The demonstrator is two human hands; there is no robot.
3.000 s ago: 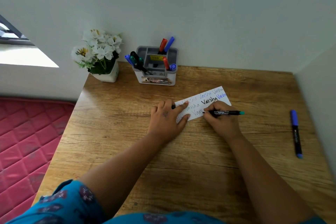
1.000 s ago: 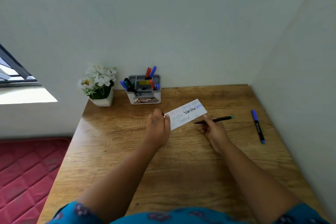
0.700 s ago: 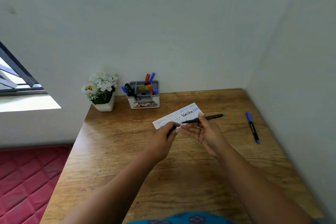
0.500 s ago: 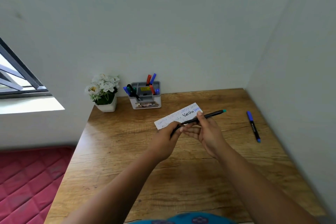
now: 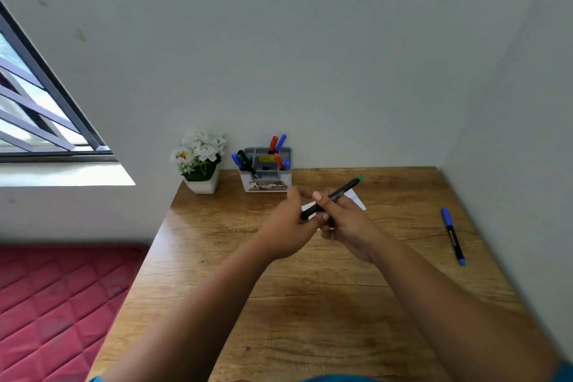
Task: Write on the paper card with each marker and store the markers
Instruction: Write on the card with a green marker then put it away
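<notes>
Both hands meet above the bench (image 5: 310,304); the green-tipped marker (image 5: 336,195) is gripped by the right hand (image 5: 347,223). Its lower end is pinched by the left hand (image 5: 288,226); the paper card (image 5: 356,200) lies beneath.

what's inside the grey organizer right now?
The grey organizer holds capped markers: red and blue ones standing at the back, more blue, green and red in front. Their lower ends are hidden by its walls.

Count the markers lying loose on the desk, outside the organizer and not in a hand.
1: the blue marker lies on the desk near the right wall. The card is partly covered by the hands, so another could be hidden.
</notes>
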